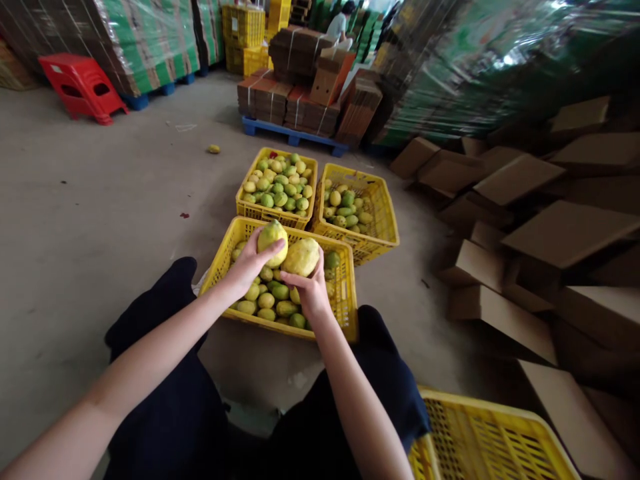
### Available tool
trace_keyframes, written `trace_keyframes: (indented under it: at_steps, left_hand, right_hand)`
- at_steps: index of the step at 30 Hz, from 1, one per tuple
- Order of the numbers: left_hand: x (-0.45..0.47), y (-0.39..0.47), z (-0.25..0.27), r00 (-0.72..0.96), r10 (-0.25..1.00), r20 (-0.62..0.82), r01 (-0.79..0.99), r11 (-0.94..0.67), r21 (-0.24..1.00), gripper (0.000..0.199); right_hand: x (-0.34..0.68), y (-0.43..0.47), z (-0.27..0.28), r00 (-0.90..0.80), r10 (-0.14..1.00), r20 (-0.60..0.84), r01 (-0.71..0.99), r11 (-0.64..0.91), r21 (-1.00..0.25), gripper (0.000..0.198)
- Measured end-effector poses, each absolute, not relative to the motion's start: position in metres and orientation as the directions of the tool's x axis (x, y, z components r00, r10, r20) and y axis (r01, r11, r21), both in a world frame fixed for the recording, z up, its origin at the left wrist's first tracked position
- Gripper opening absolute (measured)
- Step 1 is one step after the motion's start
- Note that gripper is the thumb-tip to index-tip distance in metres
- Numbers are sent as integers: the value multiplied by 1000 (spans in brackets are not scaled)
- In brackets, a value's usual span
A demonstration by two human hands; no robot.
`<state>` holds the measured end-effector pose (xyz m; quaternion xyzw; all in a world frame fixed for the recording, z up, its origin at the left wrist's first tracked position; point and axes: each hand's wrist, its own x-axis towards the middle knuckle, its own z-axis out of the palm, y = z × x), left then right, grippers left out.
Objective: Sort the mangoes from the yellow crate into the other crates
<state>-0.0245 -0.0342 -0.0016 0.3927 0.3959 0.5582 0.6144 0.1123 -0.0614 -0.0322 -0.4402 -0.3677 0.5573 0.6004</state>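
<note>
My left hand [253, 261] is closed round a plump yellow-green fruit [273, 243], its thumb across the near side. A paler yellow, slightly lumpy fruit [301, 257] sits in the grip of my right hand [311, 288], close beside the first. Both look papaya-like, but I cannot tell the kind for sure. They are held above a yellow plastic crate [353, 293] between my knees. Inside it lie several green and yellow oval fruits [280, 292], partly hidden by my hands and forearms.
Beyond stand a full fruit crate [241, 207] and a partly filled one [387, 207]. Another yellow crate [493, 433] is by my right leg. Open cardboard boxes [520, 220] crowd the right. A pallet [285, 133] bears flattened cartons; a red stool [83, 87] and a person [338, 28] are farther off.
</note>
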Motion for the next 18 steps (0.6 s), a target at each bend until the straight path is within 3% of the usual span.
trace_keyframes:
  at_steps: [3,7,10,14,18]
  left_hand:
    - [-20,-31,-4,107,980,-166,-551,197,811,31]
    - [-21,-26,2,169,906,-387,-688,390,612,17]
    - [-25,-26,12,269,835,-480,-727,503,467,17]
    - [-29,-28,20,351,788,-507,-711,576,403,34]
    - [-28,-28,16,357,779,-515,-715,583,385,39]
  right_hand:
    - [109,-62,-24,86,985,-149,-462,-93,-882,72]
    - [110,-59,-21,80,984,-159,-532,-93,-842,58]
    - [116,-57,-19,90,987,-135,-571,-60,-819,52]
    - [123,-59,-16,114,993,-44,-547,26,-837,52]
    - [123,-63,-9,2,999,38,-489,34,-872,50]
